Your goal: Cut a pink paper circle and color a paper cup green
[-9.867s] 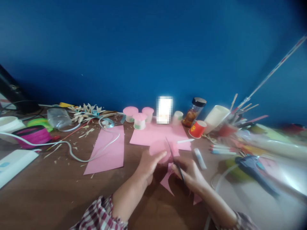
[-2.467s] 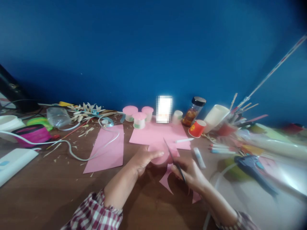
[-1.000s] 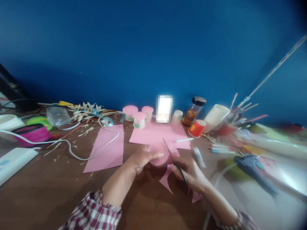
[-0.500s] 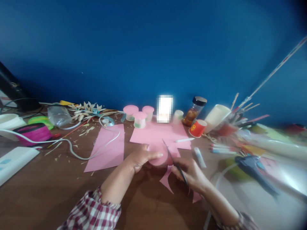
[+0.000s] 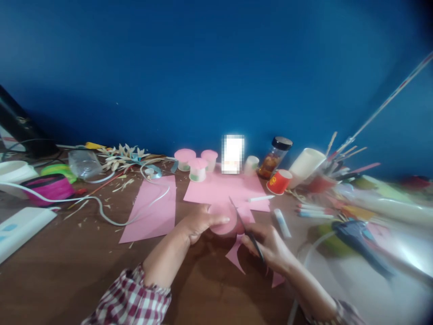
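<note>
Between thumb and fingers, my left hand (image 5: 204, 222) pinches a piece of pink paper (image 5: 221, 224) with a rounded edge. My right hand (image 5: 267, 241) grips dark scissors (image 5: 251, 237), their blades pointing up and left at the right side of that paper. A curved pink offcut (image 5: 236, 257) hangs or lies just below the blades; I cannot tell which. Another pink scrap (image 5: 277, 279) shows under my right wrist. Beyond my hands a larger pink sheet (image 5: 216, 189) lies flat, with a white pen (image 5: 260, 198) on it.
Left lies another pink sheet (image 5: 149, 212) crossed by a white cable (image 5: 98, 205). Several pink-topped cups (image 5: 198, 174) stand behind. Rightward are a red paper cup (image 5: 279, 182), a dark-lidded jar (image 5: 270, 158), a glue stick (image 5: 282, 223) and a glue gun (image 5: 363, 246).
</note>
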Motion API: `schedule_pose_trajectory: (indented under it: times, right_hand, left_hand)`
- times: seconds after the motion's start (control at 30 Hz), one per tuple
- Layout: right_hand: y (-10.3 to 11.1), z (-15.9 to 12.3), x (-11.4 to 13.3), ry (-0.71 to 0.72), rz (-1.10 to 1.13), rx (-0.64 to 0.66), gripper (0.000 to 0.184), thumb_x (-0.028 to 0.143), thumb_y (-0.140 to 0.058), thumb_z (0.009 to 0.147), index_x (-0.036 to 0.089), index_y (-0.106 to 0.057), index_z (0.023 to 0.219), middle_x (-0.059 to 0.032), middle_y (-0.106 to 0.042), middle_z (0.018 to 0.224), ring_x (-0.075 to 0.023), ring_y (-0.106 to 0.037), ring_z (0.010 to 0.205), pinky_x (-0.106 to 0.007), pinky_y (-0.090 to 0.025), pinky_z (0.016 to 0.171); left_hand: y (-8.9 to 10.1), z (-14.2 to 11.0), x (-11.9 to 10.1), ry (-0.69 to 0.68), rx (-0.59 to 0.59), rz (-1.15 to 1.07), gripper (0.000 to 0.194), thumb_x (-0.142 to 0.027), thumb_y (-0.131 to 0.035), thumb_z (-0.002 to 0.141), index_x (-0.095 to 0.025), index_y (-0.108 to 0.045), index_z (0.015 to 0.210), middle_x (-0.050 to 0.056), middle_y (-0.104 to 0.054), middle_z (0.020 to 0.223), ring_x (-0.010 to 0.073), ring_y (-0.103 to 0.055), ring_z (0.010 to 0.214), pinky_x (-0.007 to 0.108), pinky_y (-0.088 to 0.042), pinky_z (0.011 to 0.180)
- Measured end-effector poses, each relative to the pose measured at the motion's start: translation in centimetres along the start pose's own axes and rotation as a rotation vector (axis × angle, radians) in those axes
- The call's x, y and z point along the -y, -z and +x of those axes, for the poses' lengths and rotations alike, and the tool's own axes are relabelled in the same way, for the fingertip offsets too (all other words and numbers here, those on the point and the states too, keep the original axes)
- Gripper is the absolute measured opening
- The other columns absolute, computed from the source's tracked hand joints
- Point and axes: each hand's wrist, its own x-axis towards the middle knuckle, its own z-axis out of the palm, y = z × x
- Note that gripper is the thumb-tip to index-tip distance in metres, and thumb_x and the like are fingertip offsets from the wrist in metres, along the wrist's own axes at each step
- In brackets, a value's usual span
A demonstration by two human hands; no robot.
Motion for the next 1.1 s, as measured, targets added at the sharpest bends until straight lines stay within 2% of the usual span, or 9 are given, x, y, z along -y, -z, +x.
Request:
schedule_pose_trajectory:
  times: [0.13, 0.37, 0.63, 1.1]
  right_hand:
    - [-0.2, 0.1, 0.1, -0.001, 0.046, 0.000, 0.031, 0.041, -0.059, 0.083, 0.015, -0.051, 0.067, 0.0044, -0.041, 0.057, -0.0086, -0.035, 0.054, -0.021, -0.026, 0.047]
    - [-0.1, 0.2, 0.1, -0.009, 0.089, 0.014, 0.032, 0.042, -0.058, 0.084, 0.014, -0.052, 0.069, 0.0034, -0.043, 0.060, -0.0093, -0.036, 0.055, -0.021, -0.026, 0.048]
    - [0.1, 0.1, 0.1, 0.013, 0.062, 0.007, 0.031, 0.040, -0.054, 0.087, 0.014, -0.054, 0.071, 0.0034, -0.038, 0.061, -0.0096, -0.031, 0.056, -0.023, -0.026, 0.050]
    - [0.1, 0.0, 0.1, -0.021, 0.026, 0.024, 0.030, 0.038, -0.053, 0.088, 0.014, -0.053, 0.071, 0.0047, -0.036, 0.058, -0.0085, -0.032, 0.053, -0.022, -0.023, 0.048]
  left_hand:
    - [-0.5, 0.0, 0.1, -0.023, 0.040, -0.003, 0.041, -0.027, -0.078, 0.060, -0.012, -0.070, 0.097, 0.013, -0.072, 0.098, 0.0285, -0.066, 0.092, 0.040, -0.048, 0.085]
    - [-1.3, -0.2, 0.2, -0.029, -0.017, 0.037, 0.040, -0.027, -0.078, 0.061, -0.013, -0.070, 0.097, 0.012, -0.072, 0.098, 0.0285, -0.065, 0.093, 0.041, -0.048, 0.086]
    - [-1.1, -0.2, 0.4, -0.037, 0.001, 0.028, 0.040, -0.026, -0.076, 0.063, -0.012, -0.069, 0.100, 0.014, -0.071, 0.103, 0.0289, -0.065, 0.095, 0.042, -0.048, 0.087]
    - [-0.5, 0.2, 0.6, -0.026, 0.037, 0.039, 0.044, -0.027, -0.077, 0.063, -0.010, -0.067, 0.102, 0.016, -0.070, 0.105, 0.0316, -0.064, 0.098, 0.045, -0.046, 0.090]
